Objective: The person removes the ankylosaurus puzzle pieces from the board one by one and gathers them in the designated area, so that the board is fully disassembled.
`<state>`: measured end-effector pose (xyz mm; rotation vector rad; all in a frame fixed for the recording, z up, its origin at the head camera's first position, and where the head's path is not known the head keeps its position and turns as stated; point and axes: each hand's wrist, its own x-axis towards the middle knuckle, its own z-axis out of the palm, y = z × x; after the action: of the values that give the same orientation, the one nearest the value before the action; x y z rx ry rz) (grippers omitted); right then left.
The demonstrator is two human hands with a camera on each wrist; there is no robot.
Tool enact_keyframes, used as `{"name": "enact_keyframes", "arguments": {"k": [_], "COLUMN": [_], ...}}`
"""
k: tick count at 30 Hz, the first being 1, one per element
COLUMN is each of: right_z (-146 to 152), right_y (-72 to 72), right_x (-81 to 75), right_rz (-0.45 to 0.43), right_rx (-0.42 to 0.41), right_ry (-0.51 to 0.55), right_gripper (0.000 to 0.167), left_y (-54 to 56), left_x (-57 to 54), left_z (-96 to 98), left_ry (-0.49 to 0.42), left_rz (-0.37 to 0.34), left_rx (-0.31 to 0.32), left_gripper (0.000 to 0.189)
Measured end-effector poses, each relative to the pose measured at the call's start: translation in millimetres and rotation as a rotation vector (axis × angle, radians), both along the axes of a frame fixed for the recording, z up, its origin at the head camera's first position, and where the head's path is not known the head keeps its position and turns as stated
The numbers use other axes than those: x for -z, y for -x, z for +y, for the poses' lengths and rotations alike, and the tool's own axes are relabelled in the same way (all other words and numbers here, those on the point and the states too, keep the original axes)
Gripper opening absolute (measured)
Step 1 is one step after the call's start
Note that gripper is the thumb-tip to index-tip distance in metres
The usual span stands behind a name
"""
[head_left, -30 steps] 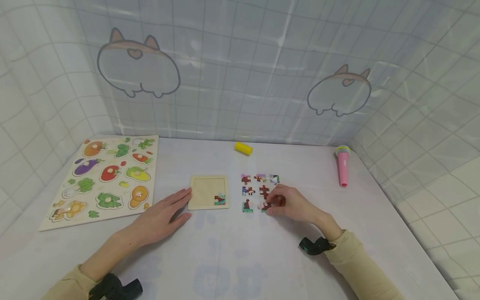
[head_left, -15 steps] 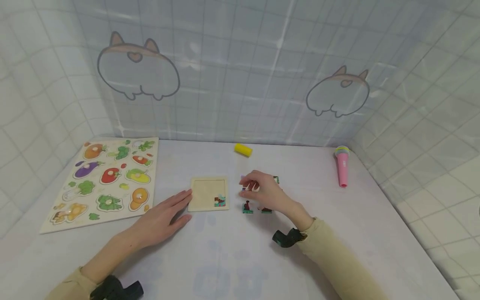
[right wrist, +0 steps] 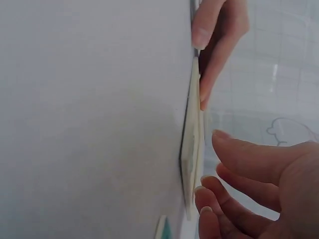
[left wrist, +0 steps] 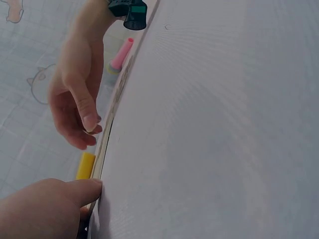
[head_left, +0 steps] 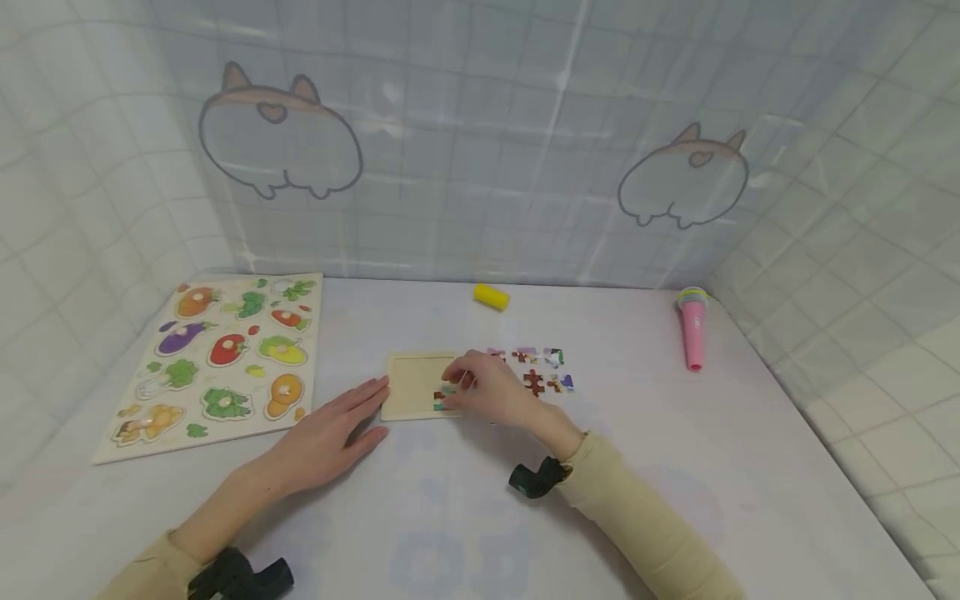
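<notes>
In the head view, a small square wooden puzzle tray (head_left: 411, 387) lies mid-table, with one printed puzzle piece (head_left: 439, 401) in its near right corner. My left hand (head_left: 322, 437) lies flat to its left, fingertips at the frame's left edge. Over the tray's right side hovers my right hand (head_left: 491, 392), thumb and fingers bent. In the right wrist view its thumb (right wrist: 249, 157) stands apart from the fingers; I cannot tell whether they hold a piece. Loose puzzle pieces (head_left: 533, 382) lie right of the tray, some hidden behind the right hand.
A large board of vegetable pictures (head_left: 228, 354) lies at the left. A yellow cylinder (head_left: 491, 297) sits behind the loose pieces, and a pink toy microphone (head_left: 693, 329) is at the back right. Tiled cloth walls (head_left: 480, 167) rise behind and at both sides.
My right hand has moved left, from the right side of the loose pieces across them to the tray, uncovering pieces on the right. My left hand has stayed at the tray's left edge.
</notes>
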<state>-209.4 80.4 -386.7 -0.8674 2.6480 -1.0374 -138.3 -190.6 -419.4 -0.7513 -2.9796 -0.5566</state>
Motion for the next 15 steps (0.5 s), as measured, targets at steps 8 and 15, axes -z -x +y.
{"name": "enact_keyframes", "arguments": {"k": [8, 15], "right_z": [-2.8, -3.4], "right_y": [-0.9, -2.2], "right_x": [6.4, 9.7], "right_rz": [0.020, 0.045], "right_rx": [-0.032, -0.056], "right_ry": [-0.057, -0.123], "right_gripper": [0.032, 0.032], "left_y": [0.4, 1.9], "left_x": [1.2, 1.4], "left_z": [-1.0, -0.3], "left_ry": [0.001, -0.003], "left_rz": [0.014, 0.011], "left_rx": [0.002, 0.007], "left_gripper": [0.061, 0.062]}}
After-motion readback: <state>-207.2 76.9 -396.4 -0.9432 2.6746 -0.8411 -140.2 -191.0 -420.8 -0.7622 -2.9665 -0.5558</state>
